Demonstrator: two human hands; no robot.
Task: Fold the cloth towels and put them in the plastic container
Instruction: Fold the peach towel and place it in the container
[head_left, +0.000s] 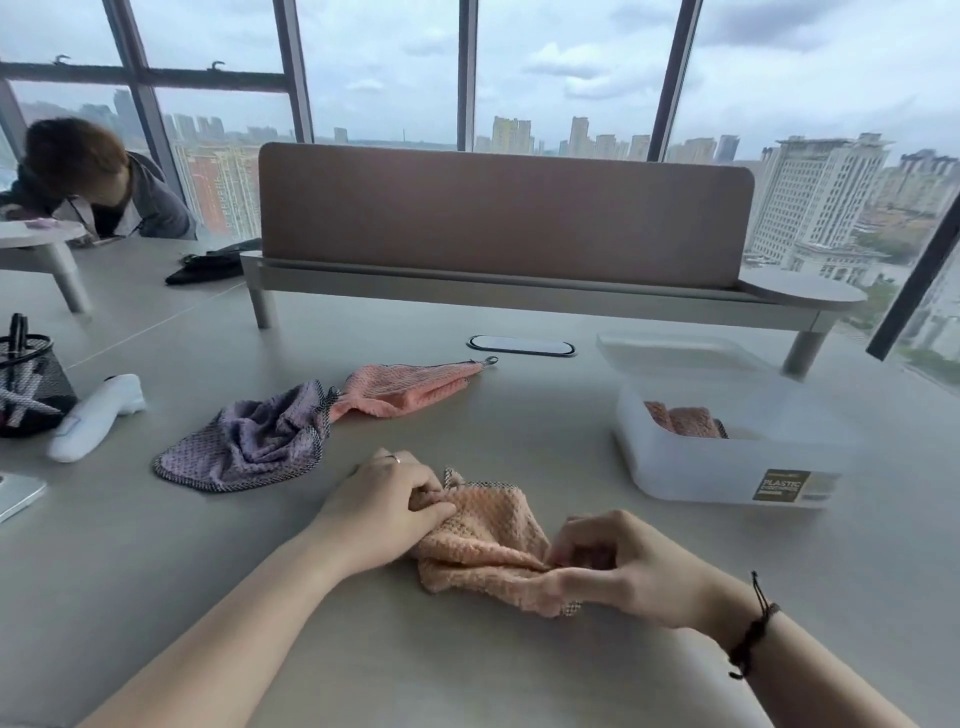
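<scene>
Peach towel (488, 545): lay crumpled on the counter (467, 670) toward its near edge, between both hands; dark stitched trim showed at its far and near corners.
Left hand (387, 501): rested on the towel's left side, fingers curled and pinching a fold of the cloth; ring on one finger.
Right hand (618, 564): fingers closed in a pinch on the towel's right edge; dark cord bracelet (753, 631) on the wrist.
Plastic container (727, 457): stood toward the right edge of the counter, lid off, labelled on its near wall; one folded pink towel (680, 418) lay inside.
Lid (680, 353): lay flat just behind the container, touching or nearly so; cannot tell which.
Purple towel (249, 441): bunched, unfolded, left of centre on the counter.
Second pink towel (405, 389): stretched loosely beyond the purple one, their ends touching; hanging loop pointed right.
Left edge of counter: mesh pen holder (31, 384); white handheld device (96, 418) just beside it.
Far edge: raised shelf with divider panel (498, 213).
</scene>
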